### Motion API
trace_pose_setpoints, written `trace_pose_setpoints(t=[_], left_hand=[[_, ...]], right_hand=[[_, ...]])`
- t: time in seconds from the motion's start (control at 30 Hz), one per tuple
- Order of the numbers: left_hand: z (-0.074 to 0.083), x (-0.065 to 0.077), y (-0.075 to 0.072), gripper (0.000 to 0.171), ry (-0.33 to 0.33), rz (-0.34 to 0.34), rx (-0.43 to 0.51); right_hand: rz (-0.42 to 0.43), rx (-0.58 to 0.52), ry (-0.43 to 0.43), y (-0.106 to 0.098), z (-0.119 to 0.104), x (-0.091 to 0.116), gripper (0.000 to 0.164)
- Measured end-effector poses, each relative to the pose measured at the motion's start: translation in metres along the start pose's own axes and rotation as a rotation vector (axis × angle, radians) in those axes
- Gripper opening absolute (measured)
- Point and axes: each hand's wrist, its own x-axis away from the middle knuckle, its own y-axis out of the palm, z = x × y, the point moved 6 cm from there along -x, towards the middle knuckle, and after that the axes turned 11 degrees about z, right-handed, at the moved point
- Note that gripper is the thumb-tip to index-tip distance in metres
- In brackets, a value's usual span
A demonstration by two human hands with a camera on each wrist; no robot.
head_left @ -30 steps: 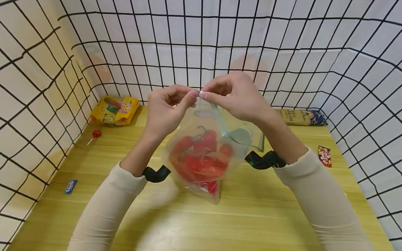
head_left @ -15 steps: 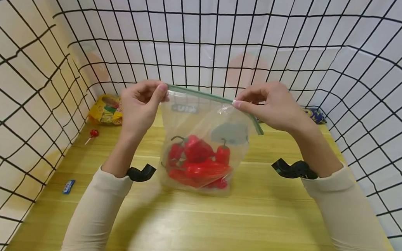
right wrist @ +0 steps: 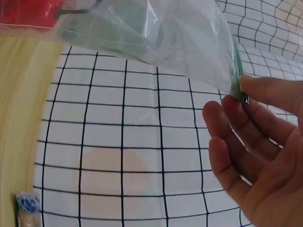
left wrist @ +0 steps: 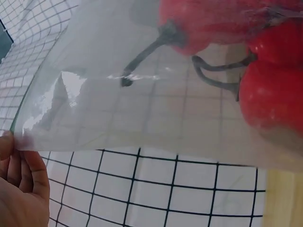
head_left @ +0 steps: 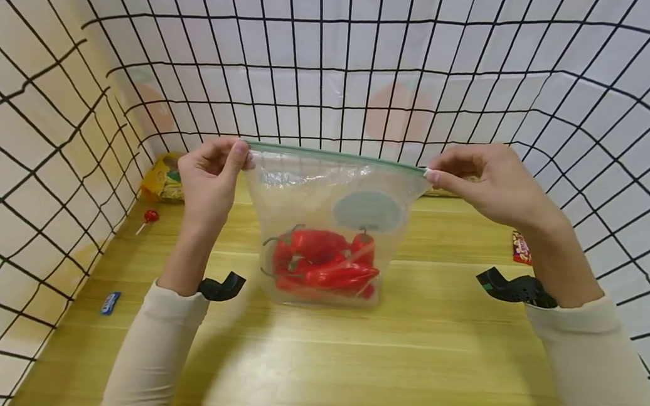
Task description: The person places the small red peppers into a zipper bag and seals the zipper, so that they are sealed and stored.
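A clear zip-top bag point(head_left: 297, 191) with a green zip strip point(head_left: 334, 155) hangs upright between my hands over the table. Several red peppers point(head_left: 322, 247) with dark stems lie in its lower part. My left hand point(head_left: 211, 170) pinches the top left corner between thumb and fingers. At the top right corner, my right hand point(head_left: 488, 176) pinches the end of the strip. The strip runs nearly straight from hand to hand. In the right wrist view, thumb and forefinger meet on the bag's green edge point(right wrist: 238, 71), the other fingers curled loosely below.
Left on the wooden table point(head_left: 313, 366) lie a yellow food packet point(head_left: 164, 179), a red lollipop point(head_left: 151, 216) and a small blue wrapped sweet point(head_left: 110, 302). A red snack packet point(head_left: 522, 248) is partly behind my right forearm. Black wire grid point(head_left: 345, 72) encloses the back and sides.
My hands were together at the middle of the bag's top. The right has slid far right along the strip, the left has moved left, and the bag's top is now stretched out.
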Motion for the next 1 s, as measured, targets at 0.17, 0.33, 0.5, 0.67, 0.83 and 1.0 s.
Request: trace_pose_setpoints(t=[0.17,0.33,0.5,0.67,0.83,1.0], left_hand=[[-0.005,0.002,0.013,0.011,0.069,-0.031,0.020],[-0.007,0.007,0.036,0.009,0.088,-0.112,0.038],[-0.017,0.016,0.036,0.017,-0.002,-0.198,0.011],[-0.065,0.050,-0.006,0.046,-0.230,-0.429,-0.147],[-0.134,0.097,-0.050,0.068,-0.462,-0.672,-0.436],[-0.176,0.125,-0.056,0.070,-0.576,-0.785,-0.531]], right_hand=[[-0.044,-0.095,-0.108,0.016,-0.021,-0.006,0.024],[0.020,-0.163,-0.269,0.049,-0.063,-0.019,0.030],[0.174,-0.148,-0.346,0.063,-0.084,-0.025,0.022],[0.245,-0.229,-0.247,0.056,-0.067,-0.022,0.019],[0.298,-0.332,-0.140,0.039,-0.053,-0.019,0.020],[0.330,-0.350,-0.067,0.031,-0.038,-0.019,0.023]])
